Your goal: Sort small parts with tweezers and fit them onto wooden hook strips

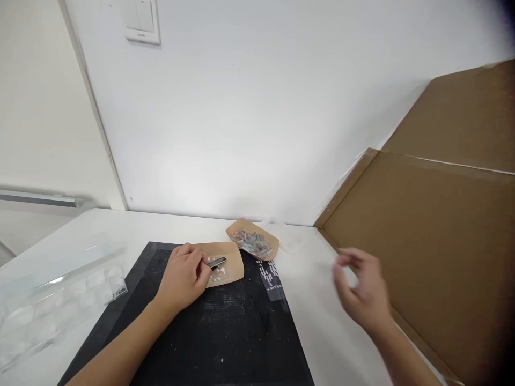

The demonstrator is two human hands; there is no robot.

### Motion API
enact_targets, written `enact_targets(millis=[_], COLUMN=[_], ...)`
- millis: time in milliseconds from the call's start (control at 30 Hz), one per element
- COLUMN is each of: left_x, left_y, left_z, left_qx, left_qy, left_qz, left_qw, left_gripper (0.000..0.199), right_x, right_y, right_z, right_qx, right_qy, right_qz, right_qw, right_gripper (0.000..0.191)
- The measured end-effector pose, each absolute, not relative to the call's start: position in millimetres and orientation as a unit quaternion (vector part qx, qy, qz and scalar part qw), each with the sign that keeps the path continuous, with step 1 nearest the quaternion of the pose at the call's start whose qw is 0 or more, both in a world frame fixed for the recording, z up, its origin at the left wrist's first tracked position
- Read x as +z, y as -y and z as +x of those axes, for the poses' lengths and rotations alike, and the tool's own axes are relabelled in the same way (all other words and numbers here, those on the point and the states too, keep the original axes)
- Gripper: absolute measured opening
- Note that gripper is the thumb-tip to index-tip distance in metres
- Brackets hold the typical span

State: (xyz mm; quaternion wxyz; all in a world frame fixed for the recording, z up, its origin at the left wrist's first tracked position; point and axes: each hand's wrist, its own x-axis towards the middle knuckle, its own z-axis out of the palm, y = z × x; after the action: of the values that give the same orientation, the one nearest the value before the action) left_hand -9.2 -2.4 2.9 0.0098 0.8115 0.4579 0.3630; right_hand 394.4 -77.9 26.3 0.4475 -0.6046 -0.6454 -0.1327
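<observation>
My left hand (187,276) is closed around a small, shiny dark metal tool (218,263), whose rounded end sticks out past the fingers. It rests over a brown paper tray (232,254), which has small white pieces (218,275) scattered in it. The hand hides the tray's left part and the rest of the tool. Off to the right, my right hand (364,289) hovers above the white table, somewhat blurred. Its thumb and fingers curl together in a pinch, and anything between the tips is too small to make out.
A black mat (225,338) lies under the tray. Behind it, a second paper tray (232,229) holds several small wrapped bits. Beside that is a dark sheet with white marks (274,292). A clear compartment box (60,311) stands left, and cardboard (434,230) leans right.
</observation>
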Motion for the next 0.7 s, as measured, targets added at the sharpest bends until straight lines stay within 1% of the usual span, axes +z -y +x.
enact_targets(millis=[100,167,267,367,467,600,700], left_x=[4.6,5.1,4.8,3.8,2.2,-1.4,-4.8], left_y=[0.4,-0.3,-1.7,-4.8,-8.4,-9.8,-8.6], left_z=[-11.9,-13.6,-16.2,-18.5,-19.8,-18.9,-17.2], left_qx=[0.354,0.342,0.322,0.304,0.294,0.281,0.268], left_qy=[-0.469,-0.481,-0.5,-0.516,-0.524,-0.516,-0.515], left_qz=[0.809,0.807,0.804,0.8,0.798,0.807,0.813], left_qw=[-0.002,-0.004,-0.01,-0.029,-0.052,-0.058,-0.041], left_gripper=[0.009,0.011,0.014,0.011,0.003,0.009,0.009], right_x=[22.1,14.6,1.4,-4.2,-0.6,3.2,2.3], right_y=[21.4,-10.1,-38.3,-52.0,-63.3,-76.8,-82.3], right_z=[348.4,324.6,308.5,309.6,313.8,314.0,315.7], right_qx=[-0.041,0.002,0.014,0.02,0.065,0.106,0.131], right_qy=[0.713,0.745,0.762,0.766,0.769,0.767,0.764], right_qz=[-0.606,-0.61,-0.621,-0.631,-0.628,-0.625,-0.619], right_qw=[0.351,0.269,0.182,0.124,0.097,0.103,0.124], right_gripper=[0.035,0.035,0.03,0.027,0.026,0.014,0.013])
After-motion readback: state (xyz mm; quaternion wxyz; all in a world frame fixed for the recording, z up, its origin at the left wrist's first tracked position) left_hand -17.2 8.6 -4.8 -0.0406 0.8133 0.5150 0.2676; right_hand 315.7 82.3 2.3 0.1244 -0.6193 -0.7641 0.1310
